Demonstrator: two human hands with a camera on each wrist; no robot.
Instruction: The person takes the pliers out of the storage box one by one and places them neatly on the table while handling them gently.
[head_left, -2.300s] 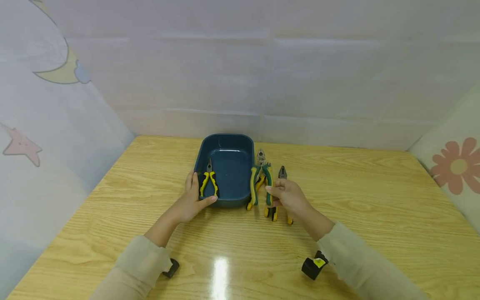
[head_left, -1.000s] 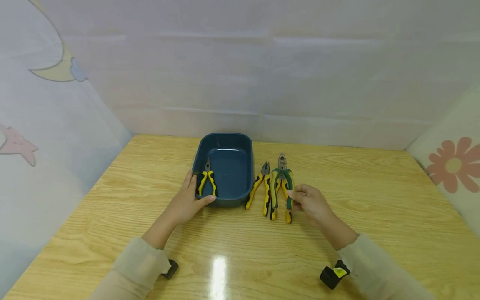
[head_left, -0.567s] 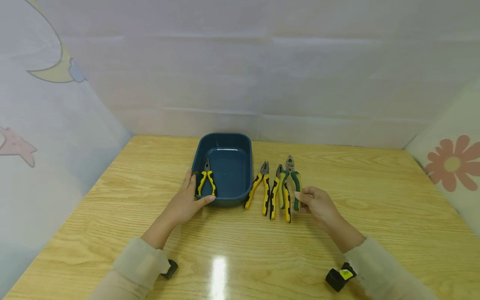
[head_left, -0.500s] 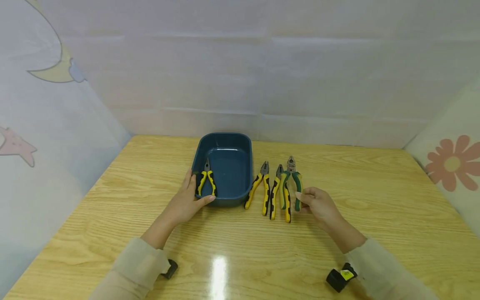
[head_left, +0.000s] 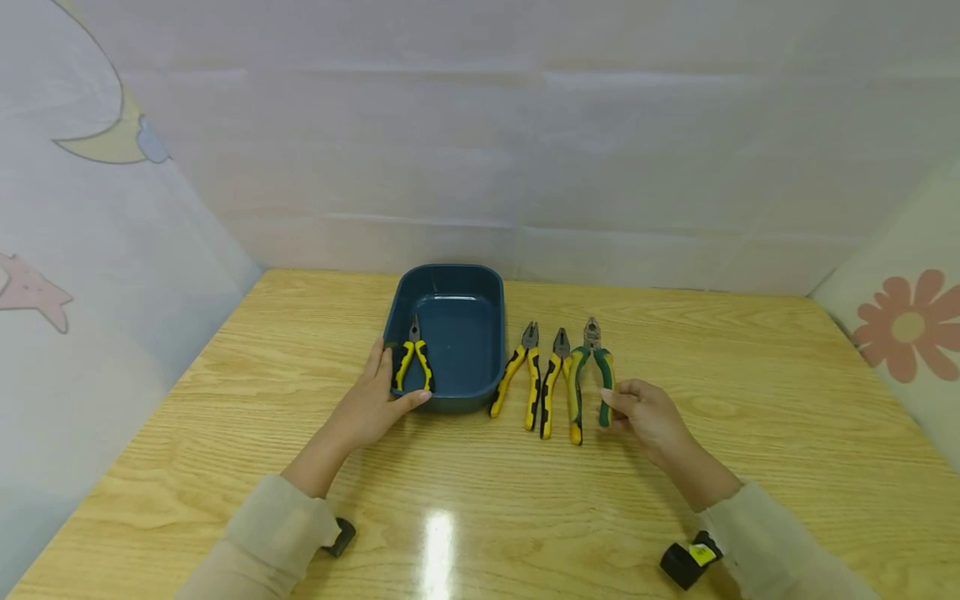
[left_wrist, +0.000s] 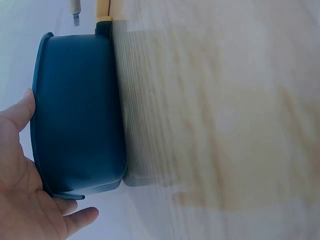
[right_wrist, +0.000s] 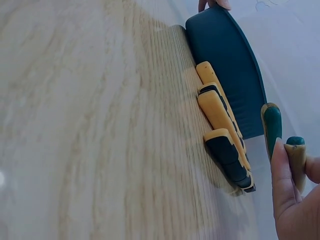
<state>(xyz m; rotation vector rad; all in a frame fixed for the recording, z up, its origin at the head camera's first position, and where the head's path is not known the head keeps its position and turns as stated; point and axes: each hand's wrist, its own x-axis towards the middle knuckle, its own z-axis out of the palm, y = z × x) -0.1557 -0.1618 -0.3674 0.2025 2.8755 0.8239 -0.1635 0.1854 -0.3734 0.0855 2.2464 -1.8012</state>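
Note:
My left hand (head_left: 369, 410) holds the near left corner of a dark blue plastic bin (head_left: 462, 403), its thumb on the front rim and fingers along the left side. Inside, at the left, lie needle-nose pliers (head_left: 416, 348) with yellow and black handles. My right hand (head_left: 654, 421) pinches the right handle of green and yellow combination pliers (head_left: 592, 336) between thumb and fingers. In the right wrist view, those green handles (right_wrist: 272, 122) stand above the tabletop. Two pairs of yellow and black pliers, one nearer the bin (head_left: 531, 342) and one beside it (head_left: 548, 396), lie on the table.
The wood-grain table (head_left: 300, 333) ends at a pale cloth wall (head_left: 637, 167) behind the bin. Cloth side walls carry a moon, a star and a red flower (head_left: 909, 325). A black wrist device (head_left: 686, 562) hangs below the right sleeve.
My right hand has moved the green and yellow pliers rightward from beside the bin, past both pairs of yellow and black pliers. My left hand has stayed on the bin.

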